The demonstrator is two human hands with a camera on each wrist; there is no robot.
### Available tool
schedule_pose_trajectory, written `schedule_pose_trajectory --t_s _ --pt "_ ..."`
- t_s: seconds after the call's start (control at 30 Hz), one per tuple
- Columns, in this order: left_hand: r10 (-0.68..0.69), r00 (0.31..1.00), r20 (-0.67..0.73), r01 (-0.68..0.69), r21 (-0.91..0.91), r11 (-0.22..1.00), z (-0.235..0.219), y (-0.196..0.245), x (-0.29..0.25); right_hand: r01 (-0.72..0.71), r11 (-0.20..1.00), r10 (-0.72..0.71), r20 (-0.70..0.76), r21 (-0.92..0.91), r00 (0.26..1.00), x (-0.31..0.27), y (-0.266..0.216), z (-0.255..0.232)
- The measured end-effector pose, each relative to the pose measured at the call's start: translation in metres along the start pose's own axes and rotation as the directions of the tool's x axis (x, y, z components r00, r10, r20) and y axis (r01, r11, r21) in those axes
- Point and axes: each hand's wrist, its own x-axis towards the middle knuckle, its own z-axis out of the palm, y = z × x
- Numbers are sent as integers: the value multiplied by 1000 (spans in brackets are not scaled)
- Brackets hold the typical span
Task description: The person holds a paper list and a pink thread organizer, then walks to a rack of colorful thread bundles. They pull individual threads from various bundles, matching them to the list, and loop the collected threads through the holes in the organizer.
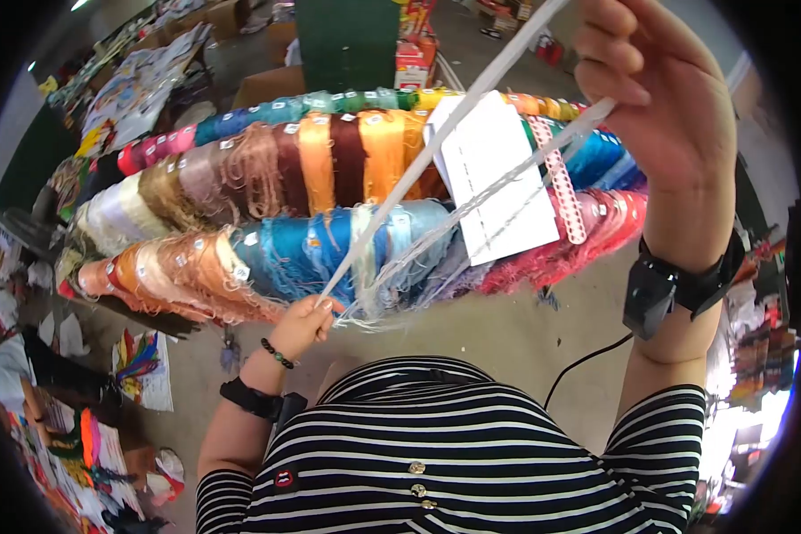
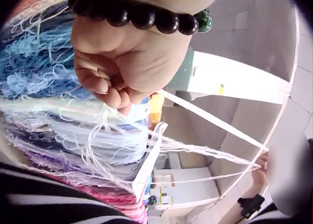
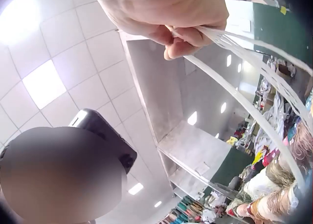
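Note:
White strands (image 1: pixel 454 133) stretch diagonally across rows of coloured thread skeins (image 1: pixel 365 160). At their lower end the left hand (image 1: pixel 303 329) pinches them, its fingers curled, by the front row; the left wrist view shows that hand (image 2: pixel 129 63) with loose pale threads (image 2: pixel 105 141) hanging below its fingertips. Raised high at the upper right, the right hand (image 1: pixel 659 98) holds the other end; in the right wrist view its curled fingers (image 3: pixel 183 41) grip the white strands (image 3: pixel 254 116), which spread apart from there. White paper sheets (image 1: pixel 494 178) and a pink-and-white perforated strip (image 1: pixel 561 182) lie on the skeins.
Piled cloth (image 1: pixel 156 84) and a green panel (image 1: pixel 347 44) stand beyond the skeins. More materials lie at the lower left, with a sheet of coloured threads (image 1: pixel 142 365). A black cable (image 1: pixel 587 356) runs near the right arm.

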Motion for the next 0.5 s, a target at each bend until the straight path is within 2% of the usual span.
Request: schedule_pose_trajectory --t_s 0.07,0.2,0.23,0.33,0.37,0.4,0.47,0.5 --pt "6 999 43 -6 -11 1000 13 -11 24 34 998 -36 -60 -44 998 -14 -15 -17" --pt "-93 982 164 84 60 995 26 -24 67 37 985 -74 -216 -170 974 -40 -33 -37" --pt "-157 966 205 131 134 982 25 -24 75 19 977 -73 -250 -211 966 -46 -35 -38" --pt "-268 918 291 146 381 913 25 5 80 -84 938 -29 -317 -337 948 -62 -27 -30" --pt "15 907 422 -207 415 886 19 2 91 -144 917 15 -328 -372 945 -66 -17 -26" --pt "-39 918 394 -151 440 885 26 41 89 -209 893 71 -333 -400 940 -71 -8 -22" --pt "200 910 363 -273 162 948 48 106 83 -370 798 258 -286 -475 923 -79 26 -18" --pt "188 887 421 -216 19 976 60 136 79 -423 712 359 -227 -560 905 -84 46 -21"
